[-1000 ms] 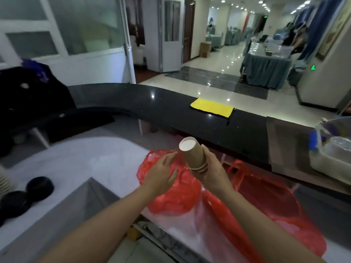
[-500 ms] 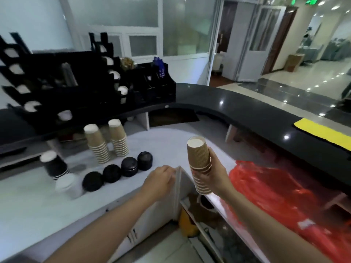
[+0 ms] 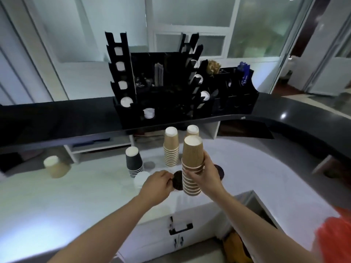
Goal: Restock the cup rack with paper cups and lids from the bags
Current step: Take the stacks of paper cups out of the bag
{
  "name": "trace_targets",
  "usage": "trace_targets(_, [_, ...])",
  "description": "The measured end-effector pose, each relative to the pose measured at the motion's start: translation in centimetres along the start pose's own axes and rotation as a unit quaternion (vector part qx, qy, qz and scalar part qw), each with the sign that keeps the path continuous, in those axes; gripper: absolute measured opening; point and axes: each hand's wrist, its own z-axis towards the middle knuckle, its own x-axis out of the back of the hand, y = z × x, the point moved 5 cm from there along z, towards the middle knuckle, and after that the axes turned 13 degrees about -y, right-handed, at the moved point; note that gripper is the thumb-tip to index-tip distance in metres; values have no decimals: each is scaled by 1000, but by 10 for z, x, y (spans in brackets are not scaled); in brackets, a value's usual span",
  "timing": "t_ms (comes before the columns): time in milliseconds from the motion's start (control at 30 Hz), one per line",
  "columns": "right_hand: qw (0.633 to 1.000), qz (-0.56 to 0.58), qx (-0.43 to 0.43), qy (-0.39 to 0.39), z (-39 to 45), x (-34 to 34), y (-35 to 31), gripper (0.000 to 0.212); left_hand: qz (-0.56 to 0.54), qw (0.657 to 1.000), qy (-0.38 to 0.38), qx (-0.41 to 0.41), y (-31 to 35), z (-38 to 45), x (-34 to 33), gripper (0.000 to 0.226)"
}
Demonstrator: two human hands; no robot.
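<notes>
- Right hand (image 3: 206, 172) grips a tall stack of upside-down ribbed brown paper cups (image 3: 191, 164), fingers curled round its middle, held upright above the white counter (image 3: 266, 177).
- Left hand (image 3: 156, 184), just left of the held stack, pinches a black plastic lid (image 3: 177, 180) with curled fingers.
- Behind the held stack, two more stacks of ribbed brown paper cups (image 3: 171, 147) stand upside down on the white counter.
- Left of the held stack stand a stack of black paper cups (image 3: 133, 162) and a white lid (image 3: 141, 178); far left sits a blurred pale brown cup (image 3: 56, 167).
- Beyond the held stack, a black cup rack (image 3: 171, 88) with white-bottomed cups in its slots stands on a raised, curved, glossy black countertop (image 3: 296, 118).
- Behind the rack are frosted glass panels in white frames (image 3: 190, 10).
- Below the held stack, white cabinet doors with a black handle (image 3: 180, 229) face the person.
- Far right of the held stack, at the picture's lower edge, lies a red plastic bag (image 3: 334, 242).
</notes>
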Motion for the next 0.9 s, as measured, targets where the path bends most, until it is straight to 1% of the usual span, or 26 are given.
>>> trace_targets(33, [1000,9,-3,-6,12,-12,-1,75,-1,1000,2,8,-11,0,3,32])
trace_targets(133, [999,17,-11,-37,47,-43,-1,83,-6,1000,18,22,-39,2,12,31])
trace_targets(233, [997,14,2,-69,83,-66,0,86,6,999,13,46,-66,7,19,32])
trace_targets(400, [995,22,21,-95,137,-90,5,84,19,995,-16,101,-109,15,22,35])
trace_targets(567, [992,37,27,-117,181,-107,17,75,27,992,-36,121,-128,30,26,35])
trace_targets(633, [991,43,20,-127,193,-116,30,77,27,991,-43,127,-133,37,26,38])
trace_targets(733, [991,48,7,-127,208,-132,46,77,30,989,-44,135,-143,46,21,41])
trace_targets(900, [993,45,-12,-109,224,-157,62,79,23,989,-63,135,-164,57,11,33])
